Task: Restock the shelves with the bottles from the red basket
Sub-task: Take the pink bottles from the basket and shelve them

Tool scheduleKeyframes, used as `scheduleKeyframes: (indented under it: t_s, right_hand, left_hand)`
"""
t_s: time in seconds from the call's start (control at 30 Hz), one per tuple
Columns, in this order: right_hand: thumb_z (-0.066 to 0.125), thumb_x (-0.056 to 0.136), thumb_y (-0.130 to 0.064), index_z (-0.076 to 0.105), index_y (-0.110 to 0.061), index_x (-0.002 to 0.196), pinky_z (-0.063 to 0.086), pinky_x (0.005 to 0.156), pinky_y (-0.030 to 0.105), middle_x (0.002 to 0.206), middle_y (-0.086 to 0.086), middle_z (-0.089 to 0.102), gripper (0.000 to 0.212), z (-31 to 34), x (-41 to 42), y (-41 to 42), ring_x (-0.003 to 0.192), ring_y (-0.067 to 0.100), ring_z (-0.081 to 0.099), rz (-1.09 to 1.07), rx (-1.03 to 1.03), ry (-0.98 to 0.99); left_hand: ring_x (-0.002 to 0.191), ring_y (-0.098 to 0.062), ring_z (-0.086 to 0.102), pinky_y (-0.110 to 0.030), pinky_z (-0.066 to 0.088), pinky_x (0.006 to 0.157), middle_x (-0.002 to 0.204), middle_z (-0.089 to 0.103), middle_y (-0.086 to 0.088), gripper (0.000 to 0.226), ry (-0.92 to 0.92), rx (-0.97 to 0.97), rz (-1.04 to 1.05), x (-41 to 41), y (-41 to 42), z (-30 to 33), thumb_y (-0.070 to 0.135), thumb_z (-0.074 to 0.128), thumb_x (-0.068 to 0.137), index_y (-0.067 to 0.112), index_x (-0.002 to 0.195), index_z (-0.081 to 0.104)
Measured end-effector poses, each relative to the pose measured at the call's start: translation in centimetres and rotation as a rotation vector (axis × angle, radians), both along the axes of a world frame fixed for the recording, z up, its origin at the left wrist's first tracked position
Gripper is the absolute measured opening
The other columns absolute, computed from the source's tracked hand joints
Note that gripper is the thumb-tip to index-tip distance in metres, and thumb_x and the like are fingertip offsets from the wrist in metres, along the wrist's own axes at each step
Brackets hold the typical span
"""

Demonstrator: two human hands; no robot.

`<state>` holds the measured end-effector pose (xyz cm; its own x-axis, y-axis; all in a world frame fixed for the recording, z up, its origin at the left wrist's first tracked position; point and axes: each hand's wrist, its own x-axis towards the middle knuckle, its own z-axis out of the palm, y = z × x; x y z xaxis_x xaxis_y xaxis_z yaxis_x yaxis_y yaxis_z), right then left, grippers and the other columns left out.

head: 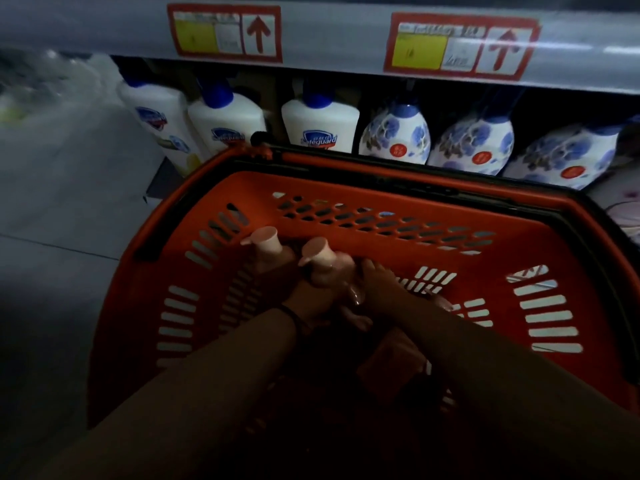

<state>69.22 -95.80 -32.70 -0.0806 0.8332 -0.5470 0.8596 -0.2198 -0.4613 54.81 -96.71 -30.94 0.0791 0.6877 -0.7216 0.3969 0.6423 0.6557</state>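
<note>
Reaching down into the red basket [346,188], both hands meet low inside: my left hand [311,299] grips a pink-capped bottle [317,259], my right hand [375,278] presses beside it, grip unclear. Another pink-capped bottle [266,242] stands alongside.

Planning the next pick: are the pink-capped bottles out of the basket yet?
No. Both pink-capped bottles sit inside the red basket, both hands on them.

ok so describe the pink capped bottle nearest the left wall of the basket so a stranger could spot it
Look into the red basket below the shelf of white and floral bottles. Near its far-left inside wall stand two pale pink caps; it is the left one. Unlike its neighbour, which the hands crowd, no hand covers it.
</note>
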Motion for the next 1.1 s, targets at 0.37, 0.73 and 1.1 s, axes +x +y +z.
scheduleKeyframes:
  t_s: [0.37, 0.73, 1.1]
  right_hand:
    - [0.087, 0.062, -0.029, 0.042, -0.017, 0.129, 0.046, 0.086, 0.028, 0.120, 0.006, 0.061, 0.081, 14.3, 2.2, -2.9, 0.110, 0.023, 0.058, -0.001, 0.171, 0.272]
    - [0.090, 0.059, -0.025, 0.041, -0.020, 0.118, 0.052, 0.083, 0.029, 0.103, -0.011, 0.057, 0.076, 39.6, 7.2, -10.3, 0.097, 0.012, 0.059, -0.205, 0.682, 0.538]
    - [0.088, 0.060, -0.018, 0.049, -0.019, 0.118, 0.056, 0.085, 0.036, 0.107, 0.001, 0.065, 0.070, 54.5, 19.8, -15.4, 0.097, 0.017, 0.065, -0.389, 0.991, 0.574]
  left_hand:
    - [0.107, -0.030, 0.062, -0.044, 0.051, 0.093, 0.116, 0.063, -0.017, 0.047, -0.091, 0.254, -0.023, -2.4, -1.1, 14.2, 0.017, 0.073, 0.081, 0.002, 0.119, 0.049]
    - [0.092, -0.009, 0.068, -0.034, 0.058, 0.069, 0.095, 0.073, 0.012, 0.023, -0.424, 0.733, 0.061, 4.9, -6.0, 39.7, 0.035, 0.068, 0.084, 0.027, 0.102, 0.056]
    - [0.095, -0.018, 0.060, -0.041, 0.042, 0.095, 0.103, 0.069, 0.002, 0.043, -0.686, 0.672, -0.328, 16.9, -7.8, 54.8, 0.012, 0.058, 0.090, 0.046, 0.116, 0.055]
